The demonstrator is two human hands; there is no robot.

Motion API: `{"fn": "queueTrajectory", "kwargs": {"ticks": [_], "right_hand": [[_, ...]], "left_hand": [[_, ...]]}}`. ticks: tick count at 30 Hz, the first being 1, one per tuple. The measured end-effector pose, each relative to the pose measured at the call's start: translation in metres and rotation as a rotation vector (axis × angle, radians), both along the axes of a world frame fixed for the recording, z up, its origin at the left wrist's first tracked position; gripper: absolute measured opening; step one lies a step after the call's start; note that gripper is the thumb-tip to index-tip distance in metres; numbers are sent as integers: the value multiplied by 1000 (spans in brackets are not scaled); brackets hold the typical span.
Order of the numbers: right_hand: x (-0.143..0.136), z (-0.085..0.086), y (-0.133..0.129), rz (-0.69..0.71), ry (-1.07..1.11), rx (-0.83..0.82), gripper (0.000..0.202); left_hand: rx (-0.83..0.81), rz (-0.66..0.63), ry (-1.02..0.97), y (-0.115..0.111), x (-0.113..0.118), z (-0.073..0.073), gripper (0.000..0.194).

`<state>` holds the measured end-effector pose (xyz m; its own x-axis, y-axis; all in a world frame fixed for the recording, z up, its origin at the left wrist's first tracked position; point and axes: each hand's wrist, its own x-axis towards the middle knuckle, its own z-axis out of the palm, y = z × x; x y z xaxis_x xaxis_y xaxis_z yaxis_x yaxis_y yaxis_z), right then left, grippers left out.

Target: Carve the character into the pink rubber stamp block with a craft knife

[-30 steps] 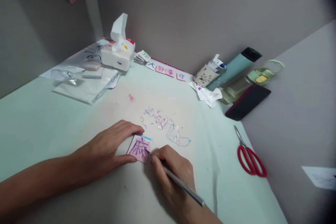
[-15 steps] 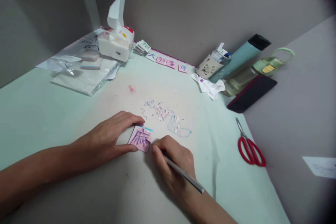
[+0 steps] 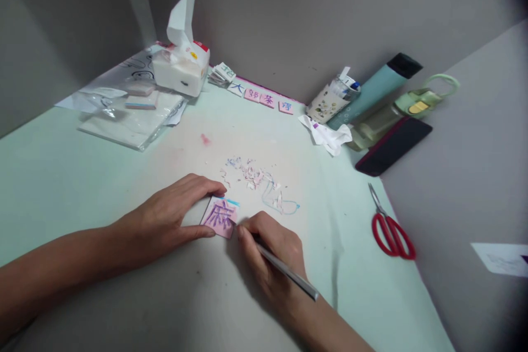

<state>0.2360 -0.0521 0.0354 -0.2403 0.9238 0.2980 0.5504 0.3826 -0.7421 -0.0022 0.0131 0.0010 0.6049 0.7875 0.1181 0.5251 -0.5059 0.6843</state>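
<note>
A small pink square block (image 3: 218,219) with a purple character and a blue streak along its top edge lies on the table. My left hand (image 3: 177,212) grips its left side, with the thumb at the lower edge and the fingers at the upper corner. My right hand (image 3: 274,256) is closed around a slim silver pen-like knife (image 3: 289,272), whose tip is at the block's right edge. Beyond the block are pink and white shavings (image 3: 252,175) and a light blue curved outline on the pale surface.
A tissue pack (image 3: 181,69) and plastic-wrapped sheets (image 3: 132,121) are at the back left. Small character tiles (image 3: 252,95) line the back edge. A pen cup (image 3: 330,102), bottles (image 3: 375,91), a dark phone (image 3: 394,147) and red-handled scissors (image 3: 391,234) stand or lie to the right.
The knife tip has shifted slightly from the character's lower right to the block's right edge. My left hand still holds the block, and the whole view has moved very slightly.
</note>
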Motion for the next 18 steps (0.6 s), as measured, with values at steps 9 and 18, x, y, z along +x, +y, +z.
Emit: {"fn": "queueTrajectory", "kwargs": {"ticks": [9, 18], "right_hand": [[2, 0, -1, 35, -15, 32, 19], [0, -7, -6, 134, -228, 283, 17]], "left_hand": [[0, 26, -9, -1, 0, 0, 52], [17, 31, -5, -4, 1, 2, 50]]}}
